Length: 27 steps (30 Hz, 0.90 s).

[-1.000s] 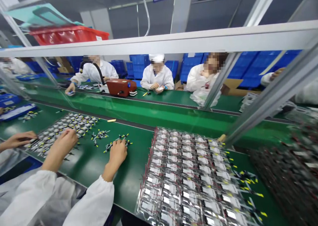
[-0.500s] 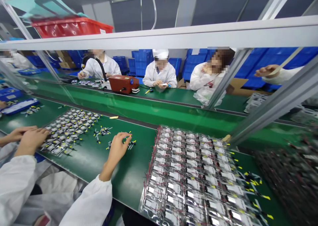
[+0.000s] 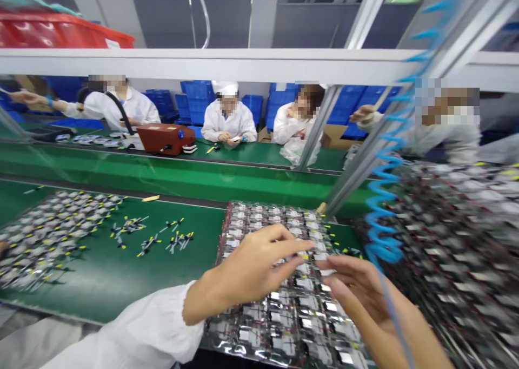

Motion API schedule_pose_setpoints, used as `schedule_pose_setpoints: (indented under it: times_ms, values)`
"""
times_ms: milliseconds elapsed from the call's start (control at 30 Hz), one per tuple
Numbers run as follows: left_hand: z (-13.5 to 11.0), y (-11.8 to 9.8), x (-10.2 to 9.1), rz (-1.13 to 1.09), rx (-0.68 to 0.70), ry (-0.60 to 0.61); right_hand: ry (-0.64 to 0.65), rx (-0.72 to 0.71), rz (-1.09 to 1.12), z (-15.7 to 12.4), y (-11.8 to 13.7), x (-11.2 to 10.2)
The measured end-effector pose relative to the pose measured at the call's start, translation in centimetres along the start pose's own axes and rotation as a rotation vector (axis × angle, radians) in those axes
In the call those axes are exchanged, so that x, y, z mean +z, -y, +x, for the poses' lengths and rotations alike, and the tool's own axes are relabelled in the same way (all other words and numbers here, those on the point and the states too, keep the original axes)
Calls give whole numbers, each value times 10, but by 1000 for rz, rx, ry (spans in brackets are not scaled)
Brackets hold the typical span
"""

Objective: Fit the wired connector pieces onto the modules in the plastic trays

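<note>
My left hand (image 3: 255, 263) reaches over a clear plastic tray (image 3: 251, 315) filled with rows of small white-and-black electronic parts with red wires. Its thumb and forefinger close around a small yellow-tipped part (image 3: 302, 255), mostly hidden by the fingers. My right hand (image 3: 377, 304) is at the tray's right side, palm facing left, fingers curved and apart, its fingertips close to those of the left. Whether it touches the parts under it is unclear. To the left, several loose yellow-tipped parts (image 3: 178, 242) lie on the green table (image 3: 162, 282).
A second tray of parts (image 3: 52, 234) lies at left. Stacked trays (image 3: 458, 261) rise at right, behind a blue coiled hose (image 3: 383, 196). Metal posts (image 3: 344, 179) and a white shelf beam (image 3: 203, 66) stand ahead. Co-workers in white sit across the line, near a brown-red machine (image 3: 166, 138).
My view has swung right. My left hand has moved from the loose parts to over the tray. My right hand has come into view, and the co-worker's hands at left have nearly left it.
</note>
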<state>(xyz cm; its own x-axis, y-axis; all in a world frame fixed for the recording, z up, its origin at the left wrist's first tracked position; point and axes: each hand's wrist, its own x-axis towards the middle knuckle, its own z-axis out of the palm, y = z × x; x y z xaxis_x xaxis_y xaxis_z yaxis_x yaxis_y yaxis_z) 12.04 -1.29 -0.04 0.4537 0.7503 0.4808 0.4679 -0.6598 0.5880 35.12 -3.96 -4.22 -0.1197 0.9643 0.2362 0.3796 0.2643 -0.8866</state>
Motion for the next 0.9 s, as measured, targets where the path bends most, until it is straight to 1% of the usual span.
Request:
schedule_pose_setpoints:
  times_ms: [67, 100, 167, 267, 333, 400, 467, 500, 567, 633, 667, 700, 733, 833, 867, 900]
  values:
    - [22, 0, 23, -12, 99, 108, 11, 48, 97, 19, 3, 5]
    - [31, 4, 33, -43, 111, 136, 8, 60, 130, 27, 1, 5]
    - [49, 13, 49, -143, 77, 150, -4, 79, 199, 39, -10, 2]
    - [68, 29, 68, -361, -97, 153, -30, 117, 274, 45, -35, -11]
    - [77, 37, 80, -547, -236, 172, -35, 129, 293, 45, -50, -17]
    - [81, 42, 93, -699, -350, 173, -30, 131, 313, 45, -59, -17]
    - [83, 45, 106, -752, -432, 129, -40, 137, 316, 47, -65, -13]
    - [83, 46, 112, -742, -467, 95, -56, 136, 298, 50, -68, -10]
    - [83, 51, 120, -642, -496, 17, -92, 133, 231, 57, -74, -5]
    - [83, 58, 121, -470, -434, -44, -115, 131, 167, 66, -81, -4]
    - [84, 63, 119, -370, -368, -51, -120, 131, 147, 71, -84, -6]
    - [85, 69, 116, -262, -291, -30, -125, 133, 132, 76, -88, -10]
    - [86, 76, 113, -152, -210, 24, -126, 134, 116, 81, -92, -14]
    - [91, 96, 106, 166, 26, 320, -104, 144, 79, 91, -102, -30]
    - [92, 100, 106, 251, 97, 403, -90, 154, 71, 94, -106, -34]
    - [94, 104, 107, 317, 158, 459, -74, 167, 64, 95, -110, -37]
